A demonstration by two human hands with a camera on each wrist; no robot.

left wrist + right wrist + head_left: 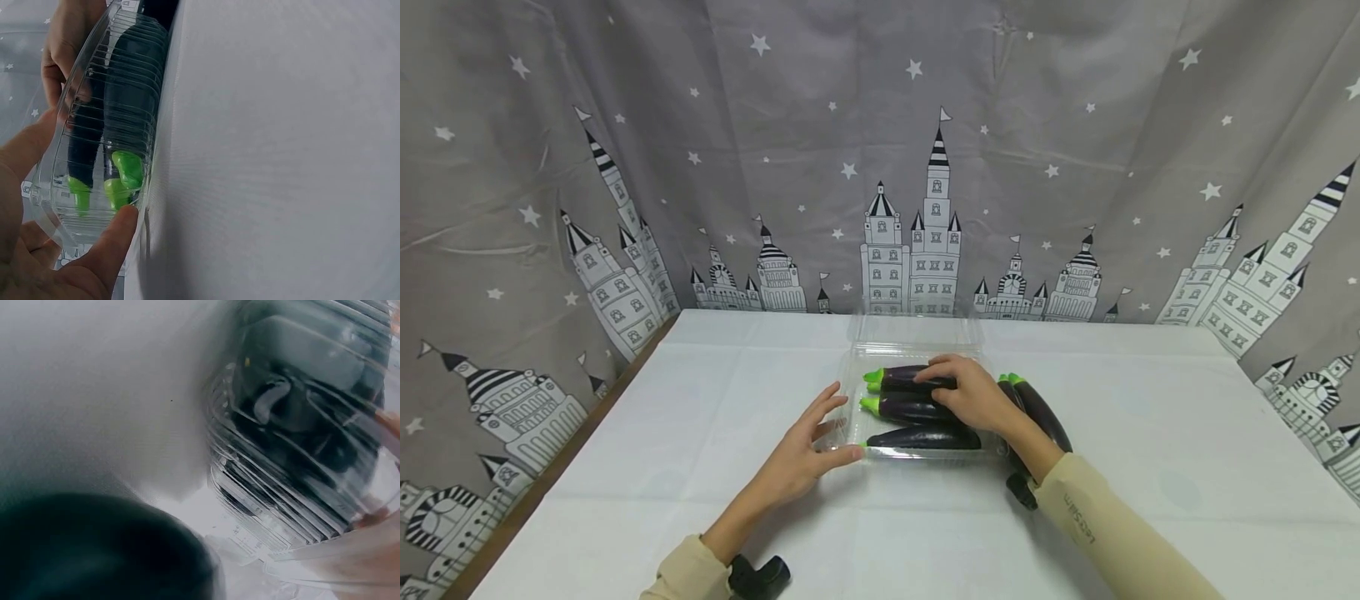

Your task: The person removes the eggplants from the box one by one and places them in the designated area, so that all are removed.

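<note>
A clear plastic clamshell container (856,392) lies open at the table's middle with three dark purple eggplants in it, green stems pointing left. My right hand (943,379) lies over them, its fingers curled on the far eggplant (901,377). The middle eggplant (906,407) and the near eggplant (925,437) lie in front of it. My left hand (835,425) is spread at the container's front left corner, its thumb touching the rim. In the left wrist view the thumb (115,234) touches the ribbed container wall (109,94), with green stems (125,172) behind it.
Two more eggplants (1041,410) lie on the white table right of the container, partly behind my right forearm. The container's lid (917,329) stands open at the back. A grey castle-print curtain (880,167) closes off the back and sides. The table's left edge (572,442) is near.
</note>
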